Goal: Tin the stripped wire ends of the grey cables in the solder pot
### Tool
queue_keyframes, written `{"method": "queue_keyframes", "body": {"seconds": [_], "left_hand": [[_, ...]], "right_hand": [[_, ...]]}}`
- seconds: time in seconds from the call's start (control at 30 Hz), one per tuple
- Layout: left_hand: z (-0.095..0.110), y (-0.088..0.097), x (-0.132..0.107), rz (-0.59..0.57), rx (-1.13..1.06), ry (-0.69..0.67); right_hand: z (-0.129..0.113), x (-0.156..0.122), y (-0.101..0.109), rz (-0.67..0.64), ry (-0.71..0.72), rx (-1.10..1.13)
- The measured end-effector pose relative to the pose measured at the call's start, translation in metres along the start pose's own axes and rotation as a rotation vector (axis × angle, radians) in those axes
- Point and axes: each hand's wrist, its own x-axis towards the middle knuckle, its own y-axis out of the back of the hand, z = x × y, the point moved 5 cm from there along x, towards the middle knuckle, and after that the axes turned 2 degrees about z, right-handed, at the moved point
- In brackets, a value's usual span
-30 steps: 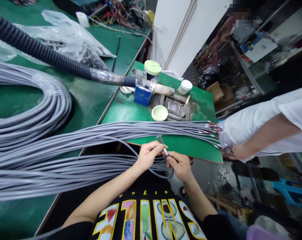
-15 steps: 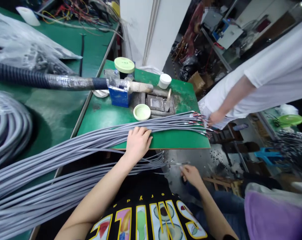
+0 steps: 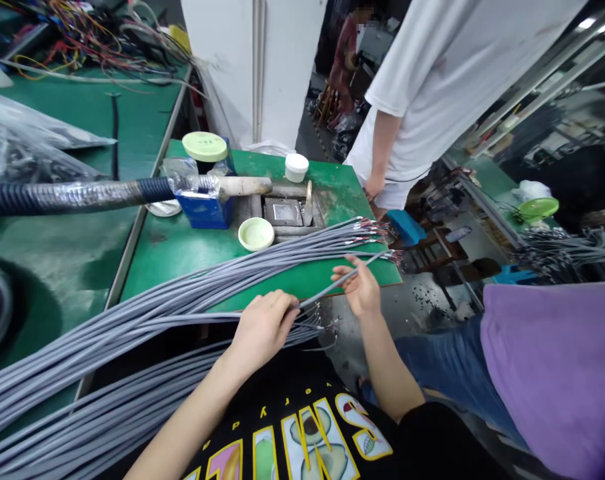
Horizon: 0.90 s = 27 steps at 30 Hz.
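My left hand (image 3: 263, 325) is closed on a single grey cable (image 3: 332, 287) at the near edge of the small green table (image 3: 192, 243). My right hand (image 3: 361, 288) pinches the same cable further along, lifting its stripped end towards the bundle of grey cables (image 3: 242, 270) that lies across the table. That bundle's stripped, coloured wire ends (image 3: 377, 233) fan out at the table's right edge. A second bundle of grey cables (image 3: 132, 400) runs below the table edge, past my left wrist.
On the small table stand a blue box (image 3: 205, 208), a pale green cup (image 3: 255, 233), a white jar (image 3: 296, 167), a green lid (image 3: 205, 146) and a metal block (image 3: 281, 212). A black corrugated hose (image 3: 67, 197) crosses from the left. A person in white (image 3: 432, 73) stands at right.
The view swung right. My left hand left the table bundle and closed on one cable; my right hand rose from below the table edge, lifting that cable's end. The person in white stepped back.
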Motion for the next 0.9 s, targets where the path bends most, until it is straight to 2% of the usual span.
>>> {"method": "queue_keyframes", "body": {"seconds": [0.07,0.1,0.13,0.2,0.27,0.37,0.5,0.6,0.7,0.77,0.83,0.9], "left_hand": [[-0.002,-0.007,-0.008,-0.116,-0.062,0.007],[-0.003,-0.009,-0.01,-0.166,-0.093,0.012],[-0.005,-0.011,-0.009,-0.197,-0.133,0.016],[-0.008,-0.009,-0.003,-0.177,-0.266,0.036],[-0.011,0.0,0.007,-0.058,-0.465,0.105],[-0.018,0.013,0.02,0.169,-0.789,0.285],[-0.026,0.023,0.026,0.362,-1.066,0.407],[-0.037,0.026,0.022,0.469,-1.169,0.456],[-0.047,0.02,0.013,0.549,-1.251,0.517],[-0.048,0.009,0.008,0.516,-1.299,0.546],[-0.043,-0.005,0.004,0.42,-1.343,0.562],[-0.032,-0.02,0.001,0.304,-1.381,0.551]], "right_hand": [[-0.022,0.006,0.013,0.149,0.144,-0.009],[-0.03,0.005,0.015,0.176,0.204,-0.056],[-0.036,0.002,0.013,0.157,0.245,-0.136],[-0.041,-0.01,0.001,0.019,0.275,-0.37],[-0.035,-0.028,-0.015,-0.18,0.25,-0.622],[-0.021,-0.055,-0.033,-0.438,0.219,-0.923],[-0.004,-0.077,-0.041,-0.656,0.187,-1.134],[0.005,-0.084,-0.038,-0.749,0.146,-1.207],[0.007,-0.085,-0.034,-0.822,0.104,-1.214],[0.005,-0.084,-0.035,-0.877,0.089,-1.161],[0.001,-0.081,-0.041,-0.899,0.097,-1.049],[-0.002,-0.076,-0.05,-0.866,0.101,-0.894]]}}
